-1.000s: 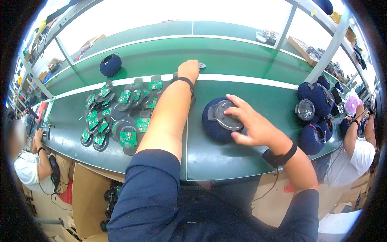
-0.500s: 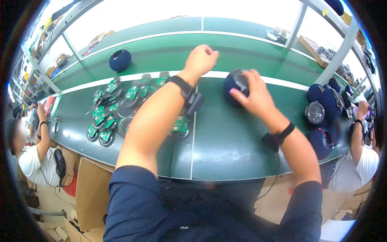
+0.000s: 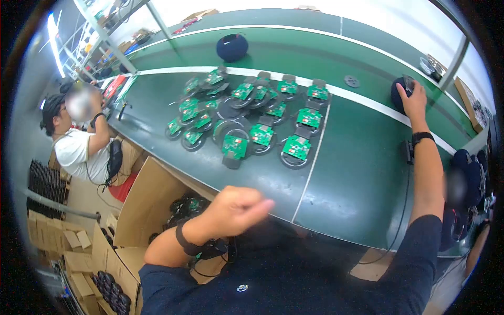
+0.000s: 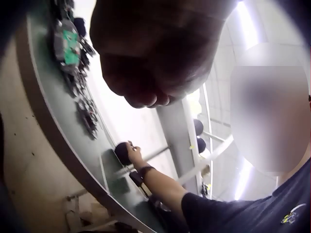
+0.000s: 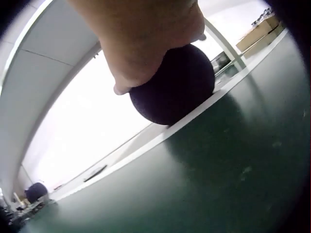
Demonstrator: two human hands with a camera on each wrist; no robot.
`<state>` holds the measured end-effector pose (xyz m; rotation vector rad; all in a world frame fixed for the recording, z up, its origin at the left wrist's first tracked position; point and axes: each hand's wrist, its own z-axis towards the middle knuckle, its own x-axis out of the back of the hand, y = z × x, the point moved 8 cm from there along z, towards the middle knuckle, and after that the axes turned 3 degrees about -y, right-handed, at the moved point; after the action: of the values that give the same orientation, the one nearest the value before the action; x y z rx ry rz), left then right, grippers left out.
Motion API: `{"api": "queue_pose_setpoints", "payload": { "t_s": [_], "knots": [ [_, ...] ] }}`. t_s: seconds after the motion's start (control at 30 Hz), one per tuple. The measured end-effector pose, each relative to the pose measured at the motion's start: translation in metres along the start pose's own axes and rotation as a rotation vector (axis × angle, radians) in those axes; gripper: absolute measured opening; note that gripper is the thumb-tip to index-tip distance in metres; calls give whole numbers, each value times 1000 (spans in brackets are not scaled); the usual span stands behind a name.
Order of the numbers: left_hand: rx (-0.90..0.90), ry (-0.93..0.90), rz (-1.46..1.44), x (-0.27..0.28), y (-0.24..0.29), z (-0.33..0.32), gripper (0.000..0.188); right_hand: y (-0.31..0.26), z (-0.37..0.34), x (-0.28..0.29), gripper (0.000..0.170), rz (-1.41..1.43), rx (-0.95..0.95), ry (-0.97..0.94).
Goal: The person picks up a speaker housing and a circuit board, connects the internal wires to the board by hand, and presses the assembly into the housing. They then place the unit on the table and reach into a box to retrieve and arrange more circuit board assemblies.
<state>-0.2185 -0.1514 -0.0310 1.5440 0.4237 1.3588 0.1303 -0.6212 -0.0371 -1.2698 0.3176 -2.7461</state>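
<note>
My right hand (image 3: 416, 102) grips a round navy fabric-covered speaker (image 3: 397, 95) from above, with fingers and thumb spread over its dark top part. In the right wrist view the speaker (image 5: 177, 90) sits at the white strip along the green bench, under my palm. My left hand (image 3: 233, 211) is curled into a fist in front of my body, over the bench's near edge. Its curled fingers (image 4: 141, 99) show from below in the left wrist view, with nothing visible in them. Beyond the white strip lies a small grey disc (image 3: 352, 81).
Many green circuit boards on clear round parts (image 3: 262, 135) cover the bench's left half. Another navy speaker (image 3: 232, 47) stands on the far green strip. More speakers (image 3: 464, 178) crowd the right end. Below the edge is an open cardboard box (image 3: 152, 202); a person (image 3: 84, 142) sits at left.
My left hand has drawn back from near the grey disc to my body. The right hand has moved the speaker away from me to the bench's far side. The head view has turned left.
</note>
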Motion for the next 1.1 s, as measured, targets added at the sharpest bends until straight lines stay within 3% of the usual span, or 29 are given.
{"api": "queue_pose_setpoints", "payload": {
  "t_s": [0.03, 0.07, 0.1, 0.17, 0.23, 0.27, 0.33, 0.4, 0.47, 0.53, 0.57, 0.67, 0.87, 0.9, 0.93, 1.0, 1.1],
  "knots": [
    [9, 13, 6, 5, -11, -15, 29, -21, -10, 17, 76, -181, 38, 132],
    [189, 129, -263, 16, -36, -30, 26, -43, -23, 33, 74, -365, 71, 267],
    [365, 244, -534, 21, -56, -44, 24, -59, -29, 43, 74, -356, 77, 267],
    [318, 333, -439, 48, -41, -37, 18, -114, -56, 70, 57, -72, 461, 385],
    [197, 450, -212, 87, -21, -13, 16, -151, -91, 69, 36, 330, 550, 39],
    [129, 483, -76, 107, -12, 5, 19, -167, -110, 56, 24, 546, 321, -396],
    [119, 449, 437, 151, -1, 52, 32, -197, -161, 38, 25, 817, 187, -841],
    [105, 458, 697, 191, -25, 107, 42, -224, -196, 43, 15, 1045, 214, -1050],
    [202, 411, 831, 227, -65, 163, 48, -232, -210, 42, 13, 1280, 160, -1114],
    [384, 396, 813, 255, -108, 204, 51, -221, -202, 36, 13, 1316, 63, -1095],
    [379, 394, 816, 266, -122, 219, 51, -212, -197, 30, 14, 1344, -34, -1078],
    [371, 390, 1051, 279, -139, 252, 55, -203, -194, 19, 14, 1386, -71, -1072],
    [608, 222, 1034, 281, -184, 290, 66, -206, -198, 18, 10, 1425, -86, -1150],
    [579, 282, 1053, 281, -187, 294, 51, -206, -200, 17, 9, 1432, -112, -1163],
    [588, 272, 1053, 281, -193, 298, 51, -206, -201, 16, 9, 1435, -121, -1172],
    [660, 288, 1058, 287, -204, 305, 56, -208, -203, 17, 9, 1484, -113, -1178],
    [622, 186, 1043, 285, -225, 310, 66, -209, -204, 20, 9, 1477, -113, -1190]
  ]
}}
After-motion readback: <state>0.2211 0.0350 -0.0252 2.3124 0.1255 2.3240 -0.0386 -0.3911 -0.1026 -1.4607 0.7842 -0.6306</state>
